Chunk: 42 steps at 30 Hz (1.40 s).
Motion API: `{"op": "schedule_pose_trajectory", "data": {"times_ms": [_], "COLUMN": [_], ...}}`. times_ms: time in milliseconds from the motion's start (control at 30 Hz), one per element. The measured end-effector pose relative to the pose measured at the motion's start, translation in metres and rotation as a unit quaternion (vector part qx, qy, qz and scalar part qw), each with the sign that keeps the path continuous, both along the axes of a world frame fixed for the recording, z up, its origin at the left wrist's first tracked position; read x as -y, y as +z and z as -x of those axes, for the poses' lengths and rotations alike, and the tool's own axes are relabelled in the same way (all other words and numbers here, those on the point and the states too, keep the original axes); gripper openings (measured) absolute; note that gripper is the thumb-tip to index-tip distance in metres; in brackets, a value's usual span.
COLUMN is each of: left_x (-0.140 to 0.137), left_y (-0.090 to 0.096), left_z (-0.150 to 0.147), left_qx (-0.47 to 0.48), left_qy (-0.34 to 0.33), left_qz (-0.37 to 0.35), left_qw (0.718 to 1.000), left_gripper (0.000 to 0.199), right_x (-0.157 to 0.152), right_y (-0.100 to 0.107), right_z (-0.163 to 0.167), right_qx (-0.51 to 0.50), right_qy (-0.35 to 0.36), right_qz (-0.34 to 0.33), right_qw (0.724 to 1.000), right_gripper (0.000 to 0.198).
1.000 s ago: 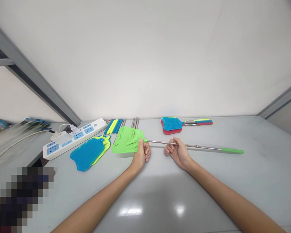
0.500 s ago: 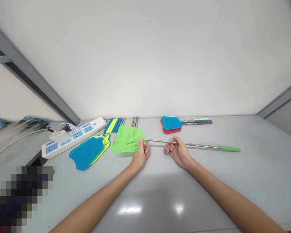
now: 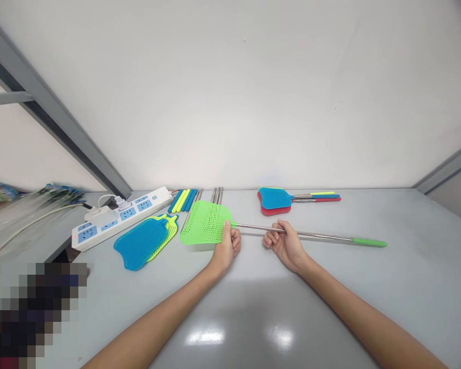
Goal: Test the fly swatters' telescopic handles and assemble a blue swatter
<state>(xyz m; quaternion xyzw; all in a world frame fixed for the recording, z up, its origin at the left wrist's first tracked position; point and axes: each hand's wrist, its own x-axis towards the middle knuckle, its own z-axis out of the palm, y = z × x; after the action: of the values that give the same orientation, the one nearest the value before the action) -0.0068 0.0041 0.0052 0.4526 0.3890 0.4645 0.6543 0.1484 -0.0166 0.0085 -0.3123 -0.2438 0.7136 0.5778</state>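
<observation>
A green fly swatter (image 3: pixel 205 221) is held out level above the table, its metal rod drawn out long and its green grip (image 3: pixel 370 242) pointing right. My left hand (image 3: pixel 227 245) pinches it at the neck, thumb on the lower corner of the perforated head. Farther along, my right hand (image 3: pixel 286 243) is closed around the middle of the rod, fingers curled. Left of the green head lie loose swatter heads, a blue one (image 3: pixel 140 243) over a yellow one (image 3: pixel 172 231). Behind them are blue and yellow grips (image 3: pixel 182 200) in a row and several metal rods (image 3: pixel 217 195).
A white power strip (image 3: pixel 119 219) with plugs and cables lies at the left. Near the wall, a stack of swatters (image 3: pixel 275 199) in blue, red and yellow rests with grips to the right. Grey frame posts (image 3: pixel 61 107) flank the table. Plastic-wrapped items (image 3: pixel 42 205) sit far left.
The whole view has shifted slightly, so everything appears a little farther right and lower. Both hands keep the same hold on the green swatter.
</observation>
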Motion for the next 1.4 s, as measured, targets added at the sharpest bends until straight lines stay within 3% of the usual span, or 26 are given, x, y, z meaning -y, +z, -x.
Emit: {"op": "schedule_pose_trajectory", "data": {"times_ms": [400, 833, 1033, 1133, 1267, 1400], "left_x": [0.001, 0.003, 0.003, 0.003, 0.004, 0.007], "left_y": [0.0, 0.006, 0.007, 0.007, 0.008, 0.011], "left_z": [0.001, 0.0, 0.001, 0.001, 0.0, 0.001], "left_qx": [-0.004, -0.082, -0.031, 0.013, -0.032, -0.068], "left_qy": [0.009, -0.017, -0.015, 0.025, 0.077, 0.005], "left_qz": [-0.016, -0.079, -0.055, -0.036, -0.016, -0.035], "left_qw": [1.0, 0.993, 0.998, 0.999, 0.996, 0.997], "left_gripper": [0.049, 0.008, 0.016, 0.026, 0.04, 0.045], "right_x": [0.0, 0.001, 0.002, 0.003, 0.004, 0.006], "right_y": [-0.001, 0.002, 0.003, 0.004, 0.003, 0.003], "right_z": [0.001, 0.001, 0.001, 0.0, -0.001, -0.002], "right_qx": [0.001, 0.033, 0.028, 0.037, 0.044, 0.031], "right_qy": [0.005, 0.008, 0.01, 0.02, 0.037, 0.04], "right_qz": [0.001, 0.006, 0.003, 0.005, 0.008, -0.01], "right_qw": [1.0, 0.999, 1.0, 0.999, 0.998, 0.999], "right_gripper": [0.041, 0.039, 0.04, 0.04, 0.042, 0.044]}}
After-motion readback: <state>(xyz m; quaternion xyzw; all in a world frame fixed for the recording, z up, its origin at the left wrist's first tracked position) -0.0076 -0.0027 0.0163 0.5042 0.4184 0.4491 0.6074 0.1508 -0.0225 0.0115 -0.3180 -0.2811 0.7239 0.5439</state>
